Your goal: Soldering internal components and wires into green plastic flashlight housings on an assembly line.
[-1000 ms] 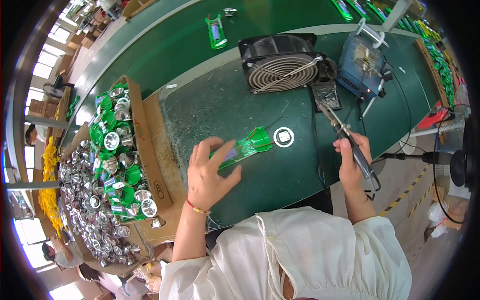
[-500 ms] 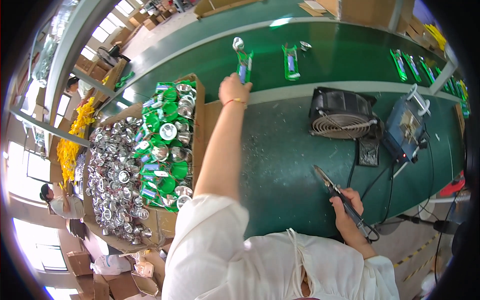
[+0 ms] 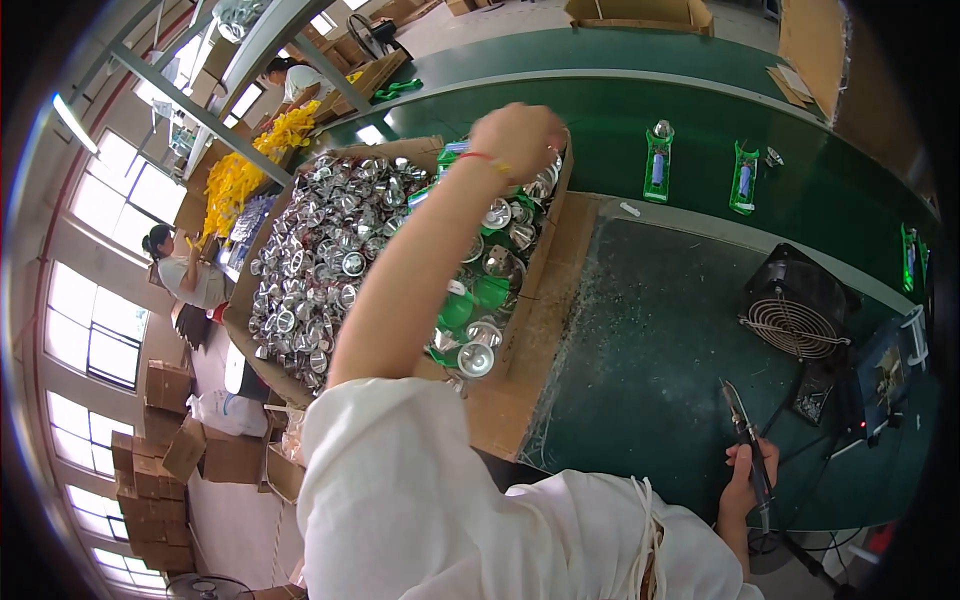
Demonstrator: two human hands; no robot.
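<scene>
My left hand [image 3: 518, 138] is over the far right corner of a cardboard box [image 3: 541, 268], above green plastic pieces [image 3: 455, 308] and silver lamp cups [image 3: 476, 358]. Its fingers curl downward, partly hidden and blurred, so whether they hold anything does not show. Low on the right, my right hand [image 3: 742, 488] grips a soldering iron [image 3: 744, 432] by its dark handle, the metal tip slanting up and away over the green bench. Two green holders, one [image 3: 657, 172] with a silver cup at its far end and another [image 3: 744, 180] with a cup beside it, lie on the green belt.
Many loose silver cups [image 3: 325, 245] fill the box's left part. At right stand a black fan [image 3: 795, 310] and a blue soldering station [image 3: 880, 375] with cables. More green holders [image 3: 910, 258] lie at the far right. People [image 3: 190, 275] sit at left near yellow pieces [image 3: 250, 165].
My left hand has left the green holder on the belt and moved over the box. The view has swung left. The soldering iron stays in my right hand.
</scene>
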